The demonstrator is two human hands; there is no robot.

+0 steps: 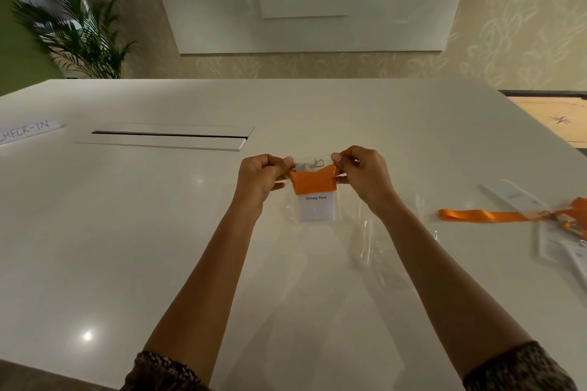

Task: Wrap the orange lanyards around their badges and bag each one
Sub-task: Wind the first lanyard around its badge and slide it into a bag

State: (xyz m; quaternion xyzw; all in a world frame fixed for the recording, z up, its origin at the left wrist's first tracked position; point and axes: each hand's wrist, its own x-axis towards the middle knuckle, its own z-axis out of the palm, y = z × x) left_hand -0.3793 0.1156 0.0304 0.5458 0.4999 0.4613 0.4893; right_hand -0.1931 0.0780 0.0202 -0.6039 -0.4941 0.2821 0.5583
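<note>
**Wrapped badge in its bag, both hands at the mouth**

Nearest, spare clear bags (381, 241) lie on the counter (158, 232) beside the right forearm. Beyond them, the held bag (293, 211) contains the badge (316, 208) with its orange lanyard (313, 182) wound round it, the long axis running from the fingers (286, 162) toward the person. The left hand (260, 178) and right hand (362, 174), equally near, pinch the open top corners; sealing likely follows. At the right edge, loose lanyards (482, 216) wait.
</note>
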